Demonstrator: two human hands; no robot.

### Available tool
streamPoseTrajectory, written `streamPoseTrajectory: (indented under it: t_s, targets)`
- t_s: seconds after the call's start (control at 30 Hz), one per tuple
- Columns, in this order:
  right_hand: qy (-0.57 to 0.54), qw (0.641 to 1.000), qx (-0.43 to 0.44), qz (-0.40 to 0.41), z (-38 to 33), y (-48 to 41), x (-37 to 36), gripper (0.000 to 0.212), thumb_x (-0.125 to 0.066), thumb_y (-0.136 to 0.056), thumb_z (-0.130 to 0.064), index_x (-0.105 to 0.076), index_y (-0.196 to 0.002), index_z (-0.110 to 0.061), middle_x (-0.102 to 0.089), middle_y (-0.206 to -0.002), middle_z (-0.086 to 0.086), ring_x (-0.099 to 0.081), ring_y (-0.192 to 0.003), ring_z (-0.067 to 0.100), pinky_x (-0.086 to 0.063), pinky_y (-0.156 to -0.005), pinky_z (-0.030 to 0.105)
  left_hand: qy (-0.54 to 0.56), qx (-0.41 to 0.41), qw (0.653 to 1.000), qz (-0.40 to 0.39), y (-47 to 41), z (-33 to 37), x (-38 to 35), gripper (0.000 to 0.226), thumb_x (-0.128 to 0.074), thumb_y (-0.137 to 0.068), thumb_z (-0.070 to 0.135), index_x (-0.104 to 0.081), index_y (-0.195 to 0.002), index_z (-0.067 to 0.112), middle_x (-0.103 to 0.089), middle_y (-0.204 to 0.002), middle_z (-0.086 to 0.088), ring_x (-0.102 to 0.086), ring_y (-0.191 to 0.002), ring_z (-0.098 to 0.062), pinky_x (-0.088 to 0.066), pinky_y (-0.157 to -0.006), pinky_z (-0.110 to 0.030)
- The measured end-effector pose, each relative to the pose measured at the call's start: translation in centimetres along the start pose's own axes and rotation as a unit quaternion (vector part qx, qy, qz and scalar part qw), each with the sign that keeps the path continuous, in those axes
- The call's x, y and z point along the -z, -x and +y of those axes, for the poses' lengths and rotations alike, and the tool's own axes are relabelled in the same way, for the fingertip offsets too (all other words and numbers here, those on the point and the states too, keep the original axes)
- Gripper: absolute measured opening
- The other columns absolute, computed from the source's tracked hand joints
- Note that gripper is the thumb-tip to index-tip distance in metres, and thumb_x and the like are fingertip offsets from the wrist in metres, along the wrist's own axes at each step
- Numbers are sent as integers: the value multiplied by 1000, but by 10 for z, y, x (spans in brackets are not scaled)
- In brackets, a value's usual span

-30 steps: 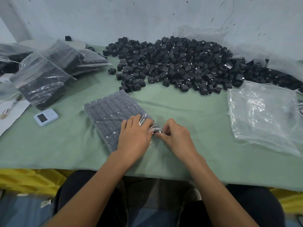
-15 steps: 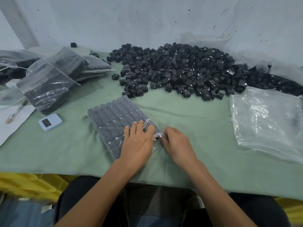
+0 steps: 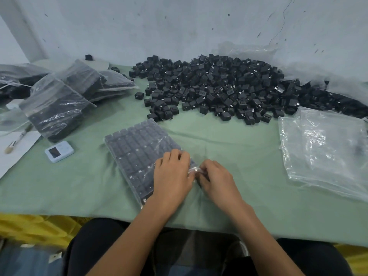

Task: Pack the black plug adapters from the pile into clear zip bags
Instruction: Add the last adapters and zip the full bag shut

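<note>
A clear zip bag filled with neat rows of black plug adapters lies flat on the green cloth in front of me. My left hand rests palm down on the bag's near right part, its fingers curled at the bag's open edge. My right hand pinches the crumpled plastic of that same edge, right beside the left fingers. The big pile of loose black adapters spreads along the wall behind.
Several filled bags are stacked at the left. A stack of empty clear bags lies at the right. A small white device with a screen and a brush on white paper sit at the left. The table's near edge runs just below my wrists.
Both hands stay at the bag's open edge; the right fingers have closed in tighter on the plastic next to the left hand. The bag has not shifted on the cloth.
</note>
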State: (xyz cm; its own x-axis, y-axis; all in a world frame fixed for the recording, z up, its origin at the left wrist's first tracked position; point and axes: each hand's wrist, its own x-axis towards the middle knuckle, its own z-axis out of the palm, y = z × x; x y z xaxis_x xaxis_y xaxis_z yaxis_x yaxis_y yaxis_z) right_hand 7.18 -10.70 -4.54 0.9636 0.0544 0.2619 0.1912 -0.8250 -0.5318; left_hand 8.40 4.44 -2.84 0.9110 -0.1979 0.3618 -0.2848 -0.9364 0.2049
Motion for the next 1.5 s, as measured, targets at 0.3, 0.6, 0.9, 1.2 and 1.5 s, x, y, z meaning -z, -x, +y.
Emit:
streamPoseTrajectory:
  t_s: [0.3,0.6,0.9,1.2,1.5]
  targets:
    - [4,999,-29,-16,-7,7,2,21,-54,-97,-26,-41,-82,-19,-53,-82,-1,-48,-77,23,-35,-66,35,18,54,998,-6,1,5,-2,26,-64,-81,36,-49,-97,20,-50,-107,1,-45,-97,-20,-38,-84,-30]
    - [55,998,-2,-32,-6,9,-2,16,-48,-98,-26,-53,-89,-13,-57,-91,8,-51,-89,30,-42,-76,39,5,89,996,-13,9,2,2,33,-60,-82,42,-49,-101,18,-50,-114,0,-45,-107,-23,-37,-94,-33]
    - [65,998,9,13,-4,15,-6,18,-46,-96,-28,-53,-83,-16,-57,-83,4,-50,-82,28,-44,-75,40,8,17,1000,1,16,1,3,33,-71,-82,43,-60,-108,28,-54,-124,0,-50,-115,-23,-38,-97,-37]
    - [64,998,22,7,-4,16,-4,15,-52,-96,-29,-57,-88,-17,-57,-85,1,-50,-84,25,-44,-78,37,57,-22,998,-24,14,-15,17,22,-73,-82,27,-65,-103,23,-61,-111,7,-56,-101,-21,-44,-85,-34]
    - [84,996,26,7,-3,18,-5,15,-51,-96,-27,-59,-89,-16,-58,-85,3,-50,-85,27,-43,-82,39,-38,19,999,-30,26,-40,24,60,-72,-75,59,-62,-125,27,-60,-130,-1,-56,-121,-25,-44,-97,-42]
